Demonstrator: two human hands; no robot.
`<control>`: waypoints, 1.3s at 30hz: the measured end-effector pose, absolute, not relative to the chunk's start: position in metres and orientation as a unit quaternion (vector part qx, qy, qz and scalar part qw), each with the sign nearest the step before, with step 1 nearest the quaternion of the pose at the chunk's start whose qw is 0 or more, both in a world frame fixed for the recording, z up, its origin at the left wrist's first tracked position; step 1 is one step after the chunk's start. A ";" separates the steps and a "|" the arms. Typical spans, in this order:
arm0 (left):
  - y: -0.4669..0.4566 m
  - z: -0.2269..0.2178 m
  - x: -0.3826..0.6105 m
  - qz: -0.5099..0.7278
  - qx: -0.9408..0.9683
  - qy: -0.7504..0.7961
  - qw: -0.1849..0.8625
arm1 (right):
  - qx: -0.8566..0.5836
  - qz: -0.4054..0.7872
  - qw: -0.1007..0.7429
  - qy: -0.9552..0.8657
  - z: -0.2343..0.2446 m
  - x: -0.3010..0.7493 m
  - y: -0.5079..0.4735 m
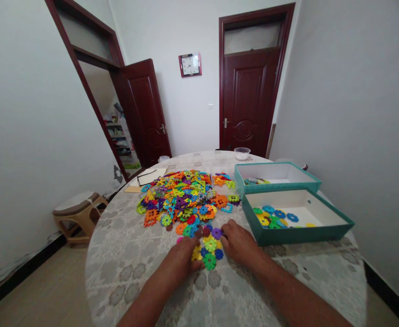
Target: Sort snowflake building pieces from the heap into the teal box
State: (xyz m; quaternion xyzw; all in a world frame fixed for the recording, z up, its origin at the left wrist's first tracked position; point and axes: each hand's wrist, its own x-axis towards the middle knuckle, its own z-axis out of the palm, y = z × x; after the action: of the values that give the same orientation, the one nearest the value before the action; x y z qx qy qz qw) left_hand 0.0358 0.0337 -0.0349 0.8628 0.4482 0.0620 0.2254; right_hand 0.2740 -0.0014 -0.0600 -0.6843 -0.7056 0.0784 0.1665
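Toothed plastic building discs lie in a small group in front of me, with a green disc (209, 261) nearest and a lime disc (211, 245) behind it. My left hand (183, 257) is at the group's left side, its thumb and fingers closed round a yellow disc (197, 253). On the right, my right hand (237, 240) has curled fingers at the edge of a purple disc (216, 233); its fingertips are partly hidden. Just beyond, a large heap of mixed colourful building pieces (182, 190) spreads over the table.
Two teal-edged boxes stand at the right: the near box (305, 234) holds several discs, the far box (277, 186) some pieces. Eyeglasses (147, 175) lie on paper behind the heap. A clear plastic bowl (242, 152) sits at the back of the round, cloth-covered table (131, 290).
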 end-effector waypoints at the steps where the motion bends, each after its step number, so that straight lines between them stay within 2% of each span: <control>1: 0.038 -0.038 0.041 0.077 0.867 0.438 0.227 | -0.684 0.077 0.168 -0.706 -0.061 0.275 -0.001; 10: 0.052 -0.057 0.059 0.168 0.867 0.414 0.221 | -0.677 0.090 0.200 -0.703 -0.064 0.283 0.002; 15: 0.049 -0.052 0.044 0.179 0.869 0.379 0.262 | -0.661 0.112 0.209 -0.712 -0.060 0.290 0.002; 22: 0.055 -0.057 0.038 0.172 0.883 0.356 0.254 | -0.662 0.123 0.187 -0.716 -0.052 0.294 -0.005; 28: 0.050 -0.055 0.043 0.149 0.889 0.360 0.243 | -0.635 0.100 0.218 -0.735 -0.053 0.282 -0.003; 34: 0.048 -0.054 0.046 0.124 0.887 0.373 0.242 | -0.638 0.100 0.172 -0.744 -0.053 0.264 0.004; 39: 0.048 -0.056 0.045 0.141 0.887 0.369 0.239 | -0.632 0.143 0.206 -0.734 -0.052 0.264 0.006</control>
State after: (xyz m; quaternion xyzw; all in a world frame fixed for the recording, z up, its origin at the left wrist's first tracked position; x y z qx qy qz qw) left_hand 0.0449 0.0479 -0.0560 0.8870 0.3691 0.1411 0.2388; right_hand 0.2640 0.0056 -0.0515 -0.6319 -0.7335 0.1426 0.2057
